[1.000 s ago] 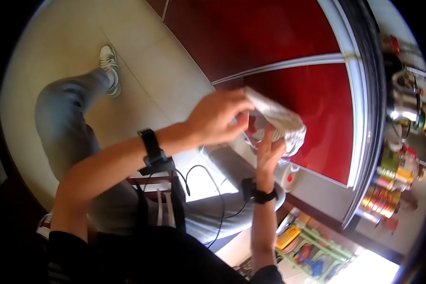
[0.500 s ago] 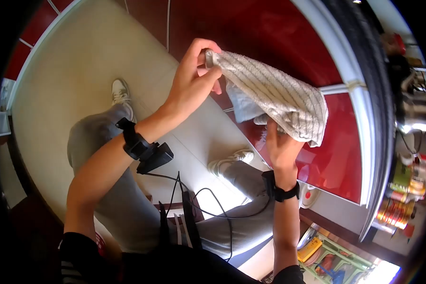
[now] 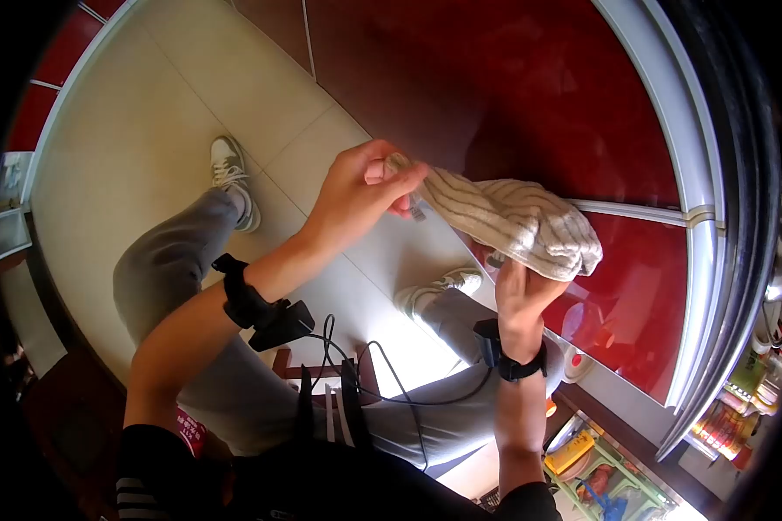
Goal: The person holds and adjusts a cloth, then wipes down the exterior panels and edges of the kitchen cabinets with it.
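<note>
A beige cleaning cloth (image 3: 513, 208) with dark stripes is stretched between my two hands, in front of red cabinet doors. My left hand (image 3: 369, 182) pinches its narrow gathered end, where a small pale tag hangs down. The wider end bunches over my right hand (image 3: 526, 291), whose fingers are partly hidden beneath the fabric and closed on it. Each wrist wears a black strap with a small device, and a thin black cable (image 3: 408, 391) runs between them across my lap.
Red cabinet doors (image 3: 634, 286) stand close in front, under a dark counter edge. Jars and cans (image 3: 725, 425) sit at the far right. A green rack (image 3: 613, 478) with a yellow package stands at lower right. Pale floor tiles (image 3: 174, 95) lie to the left.
My left hand has moved down and slightly right. The cloth has gone from spread out to narrower and more bunched, and the light-blue part below it no longer shows.
</note>
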{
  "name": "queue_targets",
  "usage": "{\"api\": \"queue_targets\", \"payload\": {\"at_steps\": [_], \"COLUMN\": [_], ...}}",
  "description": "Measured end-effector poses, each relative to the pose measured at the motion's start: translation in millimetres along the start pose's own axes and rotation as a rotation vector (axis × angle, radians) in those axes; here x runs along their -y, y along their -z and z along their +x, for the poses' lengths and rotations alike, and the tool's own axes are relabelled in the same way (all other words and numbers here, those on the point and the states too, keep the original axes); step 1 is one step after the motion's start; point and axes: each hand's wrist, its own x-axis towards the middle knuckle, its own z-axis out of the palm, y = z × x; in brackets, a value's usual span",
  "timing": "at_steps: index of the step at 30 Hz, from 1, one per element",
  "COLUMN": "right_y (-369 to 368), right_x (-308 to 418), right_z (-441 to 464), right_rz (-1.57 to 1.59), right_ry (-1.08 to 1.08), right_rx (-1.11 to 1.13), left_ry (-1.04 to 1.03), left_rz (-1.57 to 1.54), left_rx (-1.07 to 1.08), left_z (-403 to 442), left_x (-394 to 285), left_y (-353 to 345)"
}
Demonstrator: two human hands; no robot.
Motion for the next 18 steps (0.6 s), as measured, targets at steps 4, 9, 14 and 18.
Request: {"api": "queue_targets", "payload": {"at_steps": [4,9,14,18], "right_y": [-3,-1,-4,-12], "right_x": [6,-1,8,7], "right_z": [5,2,5,8], "right_rz": [0.082,0.109,0.023,0.065], "right_ry": [-0.101,-0.047,-0.038,-0.039], "right_rx": [-0.043,-0.169,-0.059,-0.103], "left_ry": [-0.101,-0.104,-0.274,-0.464], "left_rz": [0.318,0.865,1.194,1.152], "left_rx": [0.130,0.396,0.163,-0.126], "left_z": [-5,-23,-42,-28], "left_x": [0,-10,-5,-23], "left_y": [-7,4,20,25]}}
